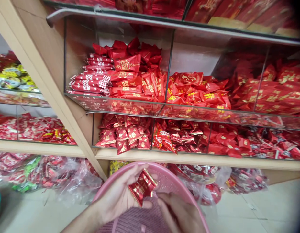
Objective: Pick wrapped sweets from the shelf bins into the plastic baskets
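Observation:
My left hand (118, 194) holds a small red candy packet (143, 186) with gold print and gold edges. The packet lies tilted across the palm and fingers, with the thumb at its lower edge. Just to its right is my right hand (180, 213), blurred by motion. Its fingertips are close to the packet, but whether they touch it or grip anything I cannot make out. Both hands are over a pink plastic basket (188, 191) with a mesh-like inside.
Clear-fronted shelves ahead hold red wrapped candies (125, 81) in divided bins. On the lower shelf lie dark red square packets (130, 134). Plastic bags of sweets (77, 176) sit under the shelves on the tiled floor (278, 204). A wooden upright (50, 77) stands at left.

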`<state>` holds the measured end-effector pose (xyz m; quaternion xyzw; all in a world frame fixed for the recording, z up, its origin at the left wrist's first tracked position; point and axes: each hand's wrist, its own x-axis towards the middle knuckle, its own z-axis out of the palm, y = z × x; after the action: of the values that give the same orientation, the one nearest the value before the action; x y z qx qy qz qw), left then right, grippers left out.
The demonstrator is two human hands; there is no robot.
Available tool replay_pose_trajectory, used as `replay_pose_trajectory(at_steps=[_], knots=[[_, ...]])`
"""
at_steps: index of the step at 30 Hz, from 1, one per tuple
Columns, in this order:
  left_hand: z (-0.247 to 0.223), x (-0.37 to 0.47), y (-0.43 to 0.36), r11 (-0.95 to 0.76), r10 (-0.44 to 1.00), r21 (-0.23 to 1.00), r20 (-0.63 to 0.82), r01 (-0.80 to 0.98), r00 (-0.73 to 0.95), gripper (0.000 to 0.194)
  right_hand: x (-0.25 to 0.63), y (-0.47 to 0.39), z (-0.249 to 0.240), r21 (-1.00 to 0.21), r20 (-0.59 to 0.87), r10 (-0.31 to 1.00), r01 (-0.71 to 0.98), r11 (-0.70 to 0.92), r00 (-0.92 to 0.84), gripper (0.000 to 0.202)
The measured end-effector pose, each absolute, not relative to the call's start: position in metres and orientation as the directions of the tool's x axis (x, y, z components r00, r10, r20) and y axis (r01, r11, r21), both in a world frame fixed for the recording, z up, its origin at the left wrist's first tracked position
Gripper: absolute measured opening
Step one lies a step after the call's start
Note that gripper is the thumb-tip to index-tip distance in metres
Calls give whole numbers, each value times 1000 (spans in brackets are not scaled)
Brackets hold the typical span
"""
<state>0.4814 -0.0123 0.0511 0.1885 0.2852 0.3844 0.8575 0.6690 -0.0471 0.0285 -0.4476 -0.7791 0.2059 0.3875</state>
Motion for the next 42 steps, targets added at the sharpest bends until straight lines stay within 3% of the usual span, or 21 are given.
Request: replay_pose_trajectory(at_steps=[3,5,8,13,17,22,29,35,42], knots=[[48,488,-17,484,875,599,-336,-638,349,41,665,-37,22,-957,-7,946,276,87,-325,31],[46,493,-21,408,909,614,-342,-676,238,45,657,-36,16,-971,-238,844,95,-219,-481,35],[44,499,-28,446,890,638,-392,-627,234,58,643,-37,10,-893,-282,726,-106,-438,-627,40],[45,500,-35,416,906,685,-364,-598,214,64,637,-38,9,-832,-259,798,-294,-471,-544,29],[42,499,-39,398,914,680,-351,-615,204,39,647,-37,16,-847,-280,838,-290,-445,-468,24],[31,484,-40,462,866,596,-462,-657,190,9,668,-29,27,-895,-282,876,-222,-387,-390,24],[29,451,-27,357,832,595,-554,-721,-45,13,695,-11,26,-936,-270,940,-169,-307,-211,27],[26,467,-27,439,837,593,-543,-674,67,19,680,-13,15,-899,-361,866,-116,-421,-346,36],[20,484,-29,528,831,548,-492,-649,260,26,660,-9,16,-813,-372,801,-251,-525,-470,39]])
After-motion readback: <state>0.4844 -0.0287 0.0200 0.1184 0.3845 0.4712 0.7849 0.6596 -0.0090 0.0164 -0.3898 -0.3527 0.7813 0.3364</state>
